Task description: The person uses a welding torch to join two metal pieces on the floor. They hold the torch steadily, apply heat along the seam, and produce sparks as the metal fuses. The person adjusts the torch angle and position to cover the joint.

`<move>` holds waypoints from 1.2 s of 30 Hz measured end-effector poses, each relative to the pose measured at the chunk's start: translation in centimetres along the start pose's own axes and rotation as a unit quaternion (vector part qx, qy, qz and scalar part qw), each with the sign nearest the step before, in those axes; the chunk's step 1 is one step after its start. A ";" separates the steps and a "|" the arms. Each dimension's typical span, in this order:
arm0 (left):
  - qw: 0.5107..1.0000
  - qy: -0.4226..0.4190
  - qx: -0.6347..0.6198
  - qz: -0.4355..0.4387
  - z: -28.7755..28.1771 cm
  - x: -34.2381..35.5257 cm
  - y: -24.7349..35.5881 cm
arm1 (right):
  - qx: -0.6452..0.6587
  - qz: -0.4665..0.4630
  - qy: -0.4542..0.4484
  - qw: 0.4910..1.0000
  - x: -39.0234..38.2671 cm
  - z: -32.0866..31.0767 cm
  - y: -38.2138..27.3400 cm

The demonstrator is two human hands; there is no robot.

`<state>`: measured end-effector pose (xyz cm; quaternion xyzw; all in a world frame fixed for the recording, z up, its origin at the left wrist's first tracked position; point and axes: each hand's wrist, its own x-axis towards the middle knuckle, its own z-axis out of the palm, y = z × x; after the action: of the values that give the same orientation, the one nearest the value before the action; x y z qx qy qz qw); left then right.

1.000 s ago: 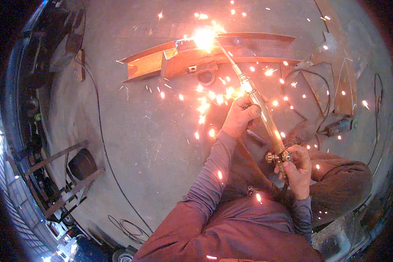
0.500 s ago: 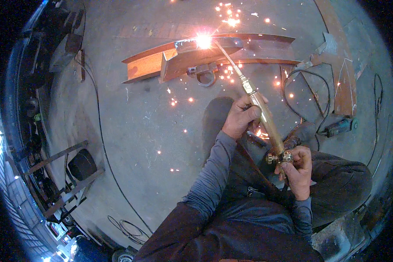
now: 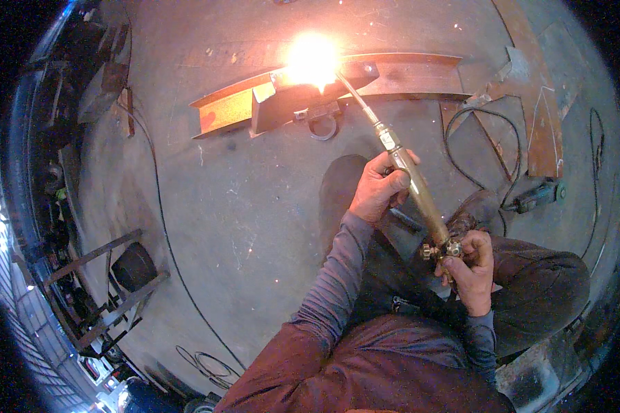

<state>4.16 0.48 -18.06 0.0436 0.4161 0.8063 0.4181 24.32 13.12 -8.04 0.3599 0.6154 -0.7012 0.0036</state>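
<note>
My left hand [image 3: 382, 182] grips the middle of a brass torch [image 3: 415, 196], thumb on its body. My right hand [image 3: 472, 268] is closed round the rear end by the valve knobs [image 3: 439, 250]. The torch tip reaches up-left into a bright white glare [image 3: 311, 62] over a short dark steel piece [image 3: 351, 86], which lies against a long rusty steel beam [image 3: 220, 117] on the concrete floor; the exact contact is hidden by the glare. Just below the beam sits a metal fitting with a ring [image 3: 322, 126].
My bent legs [image 3: 544, 289] are under the torch. At right lie a looped hose [image 3: 451, 125], an angle grinder [image 3: 534, 200] and rusty plates [image 3: 544, 144]. A steel frame [image 3: 96, 251] stands at lower left; a cable [image 3: 162, 206] crosses the floor.
The scattered sparks have mostly disappeared, and the glare at the torch tip is now larger and rounder than half a second ago. My hands and the torch have barely moved.
</note>
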 end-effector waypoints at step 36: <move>1.000 -0.011 0.013 0.016 -0.5 0.3 -0.4 | -0.019 -0.008 -0.021 1.000 0.0 0.2 -0.7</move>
<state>4.02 0.53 -18.75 0.0648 0.4210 0.8071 0.4088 23.90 13.16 -7.48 0.3405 0.6311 -0.6968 0.0177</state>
